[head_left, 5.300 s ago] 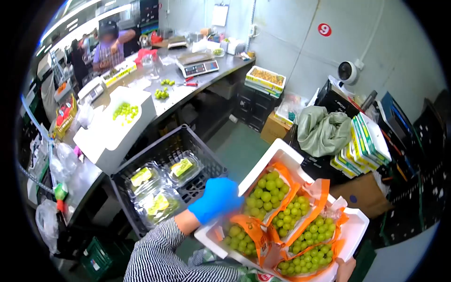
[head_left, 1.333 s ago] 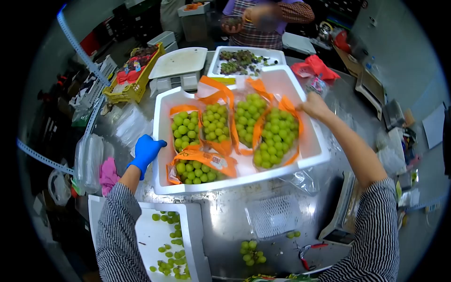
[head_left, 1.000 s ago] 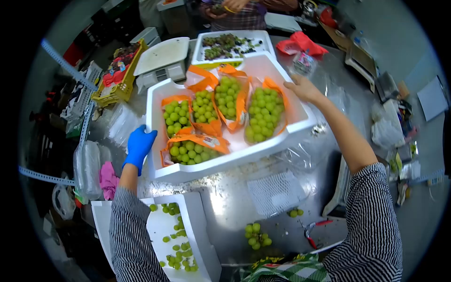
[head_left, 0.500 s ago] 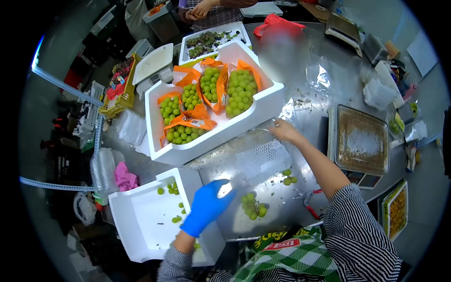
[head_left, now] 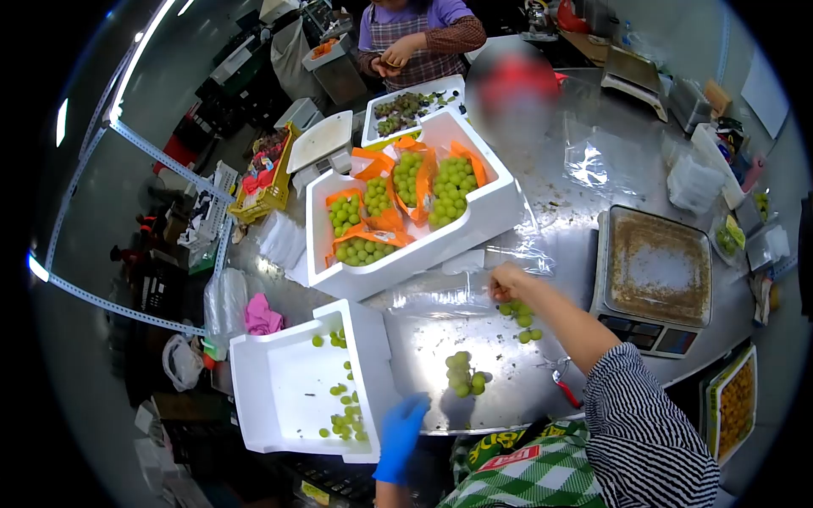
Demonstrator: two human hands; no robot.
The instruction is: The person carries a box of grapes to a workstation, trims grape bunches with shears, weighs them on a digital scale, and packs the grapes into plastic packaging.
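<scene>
My right hand [head_left: 511, 284], bare, is closed with its fingertips down by the clear plastic film [head_left: 436, 301] on the metal table. What its fingers pinch is hidden; a few loose green grapes [head_left: 525, 321] lie right below them. My left hand [head_left: 400, 438], in a blue glove, is low at the table's front edge beside the small white foam box [head_left: 284, 385]. Its fingers are stretched out and somewhat blurred, with nothing visible in them. A small bunch of green grapes [head_left: 464, 375] lies on the table between my hands. Several loose grapes [head_left: 345, 415] sit inside the small box.
A large white foam box [head_left: 406, 262] holds green grapes in orange-edged bags. Red-handled snips [head_left: 562, 385] lie near the front edge; a scale [head_left: 660, 267] stands at the right. Across the table, a person's hands [head_left: 398, 57] work over a box of dark grapes [head_left: 402, 110].
My left hand has drawn down and back from over the small box's edge. My right hand has moved down towards the loose grapes. The view has shifted, showing more of the other person.
</scene>
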